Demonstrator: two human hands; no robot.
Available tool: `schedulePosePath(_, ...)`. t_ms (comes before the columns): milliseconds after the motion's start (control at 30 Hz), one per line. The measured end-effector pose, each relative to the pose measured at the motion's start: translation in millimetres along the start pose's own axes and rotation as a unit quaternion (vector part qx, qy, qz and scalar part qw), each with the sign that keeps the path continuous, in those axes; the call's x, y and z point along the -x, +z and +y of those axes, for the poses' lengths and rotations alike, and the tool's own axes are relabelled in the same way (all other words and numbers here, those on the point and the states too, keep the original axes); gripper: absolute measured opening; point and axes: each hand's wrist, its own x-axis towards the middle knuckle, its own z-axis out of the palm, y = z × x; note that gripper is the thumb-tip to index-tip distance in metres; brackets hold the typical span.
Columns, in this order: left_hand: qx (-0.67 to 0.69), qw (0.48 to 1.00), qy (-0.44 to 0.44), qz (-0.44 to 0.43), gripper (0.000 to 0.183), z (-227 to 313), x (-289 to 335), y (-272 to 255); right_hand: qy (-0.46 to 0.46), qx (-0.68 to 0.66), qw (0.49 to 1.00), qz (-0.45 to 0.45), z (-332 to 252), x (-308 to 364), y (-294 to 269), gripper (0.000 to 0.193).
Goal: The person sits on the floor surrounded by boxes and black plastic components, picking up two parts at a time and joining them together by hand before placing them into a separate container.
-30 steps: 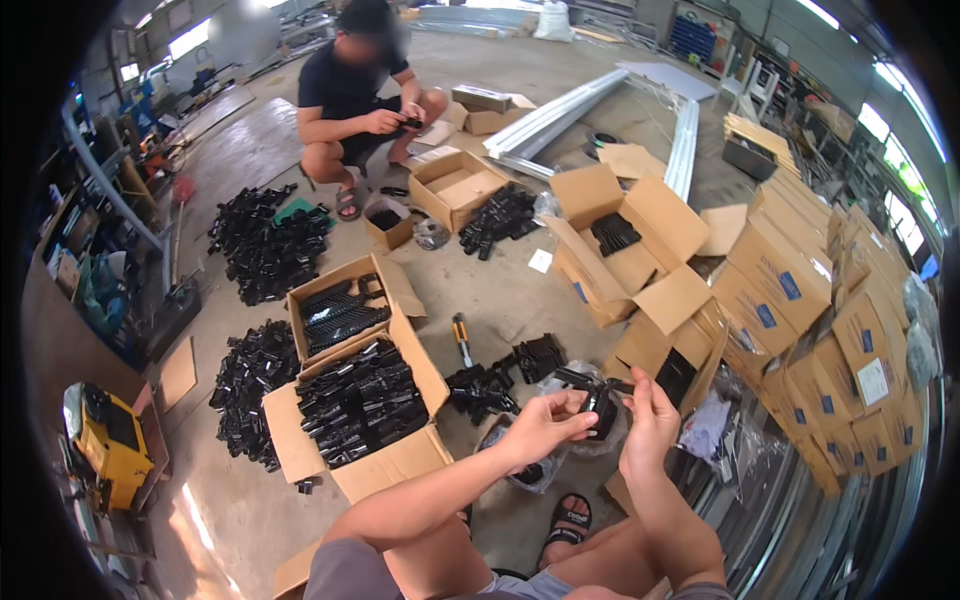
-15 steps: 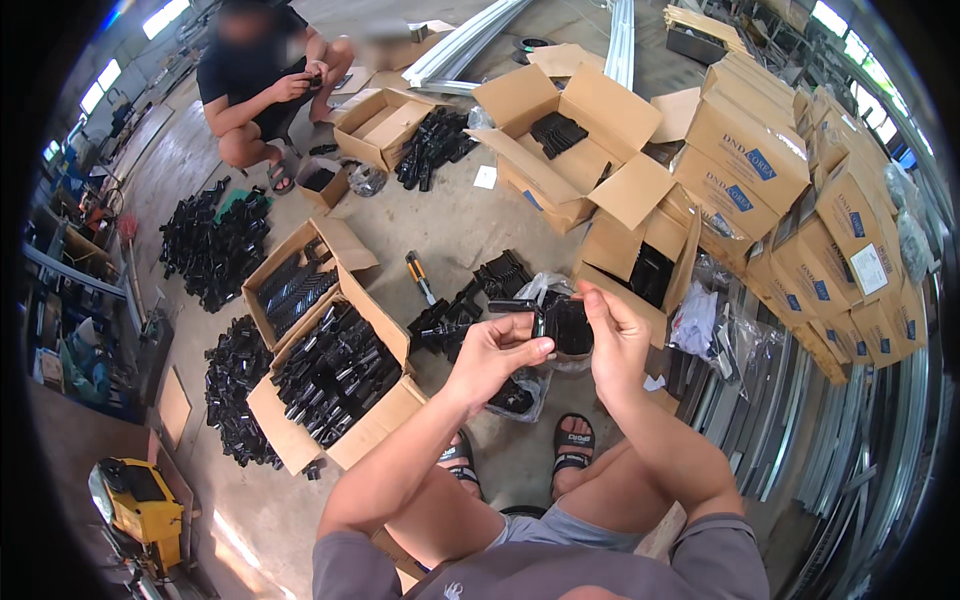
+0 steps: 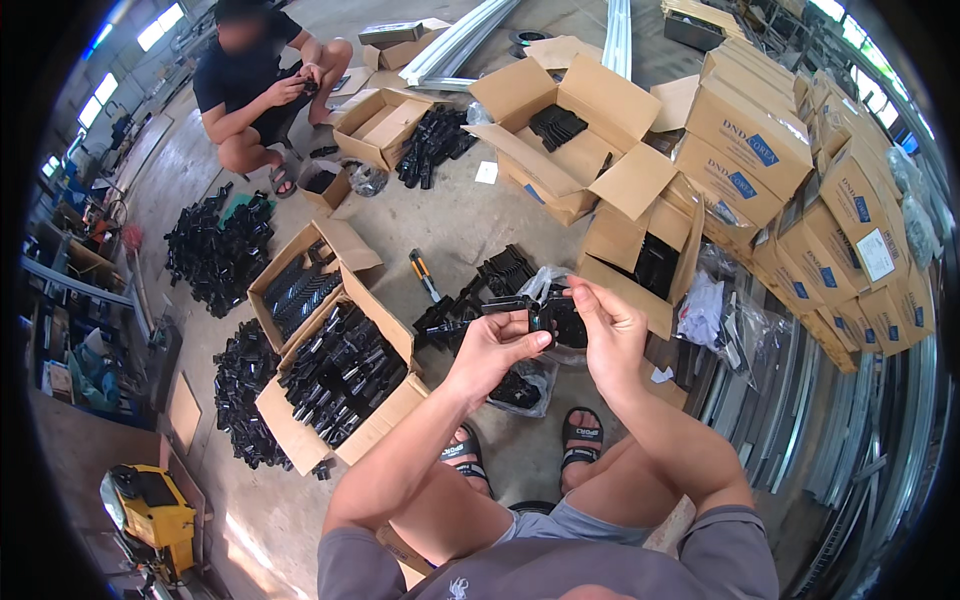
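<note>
In front of my knees, my left hand [image 3: 492, 352] pinches a small black plastic-looking part [image 3: 510, 303] between thumb and fingers; its exact kind is unclear. My right hand [image 3: 612, 335] is raised just to the right of it, thumb and forefinger closed together. Whether a small piece sits in that pinch I cannot make out. Behind and below the hands, clear plastic bags [image 3: 540, 392] hold more black pieces. Loose black parts [image 3: 450, 318] lie on the floor beyond my left hand, beside an orange-and-black handled tool [image 3: 424, 275].
Open cartons [image 3: 290, 432] full of black parts stand to the left, beside heaped black parts [image 3: 220, 245]. More open cartons [image 3: 625, 185] are ahead. Stacked boxes [image 3: 745, 150] and metal profiles [image 3: 770, 420] line the right. Another person [image 3: 250, 85] squats at far left, handling a dark piece.
The black part in my left hand has turned slightly, and my right fingertips have shifted a little left. The view has tilted slightly; the other person still squats in the same spot.
</note>
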Motion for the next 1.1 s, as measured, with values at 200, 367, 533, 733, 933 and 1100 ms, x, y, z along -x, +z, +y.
schedulePosePath(200, 0.017, 0.999, 0.017, 0.024, 0.042, -2, -2, -3, 0.017, -0.012, 1.000, -0.001, -2, -3, 4, 0.024)
schedulePosePath(367, 0.015, 0.999, 0.021, 0.027, 0.031, 6, -1, -9, 0.035, -0.046, 0.997, -0.050, 0, -3, 3, 0.026)
schedulePosePath(533, -0.112, 0.989, 0.085, 0.051, 0.029, -4, -7, -29, 0.021, -0.061, 0.997, -0.053, -11, -4, 2, 0.032)
schedulePosePath(733, -0.536, 0.828, 0.059, 0.156, 0.026, 7, 12, -63, 0.030, 0.172, 0.970, -0.168, 44, -78, -45, 0.032)
schedulePosePath(933, -0.611, 0.780, -0.069, 0.117, 0.035, 8, 27, -77, 0.074, 0.510, 0.782, -0.351, 196, -79, -101, 0.017)
schedulePosePath(1100, -0.627, 0.764, -0.074, 0.134, 0.038, -5, 40, -99, 0.141, 0.522, 0.775, -0.327, 268, -60, -74, 0.019)
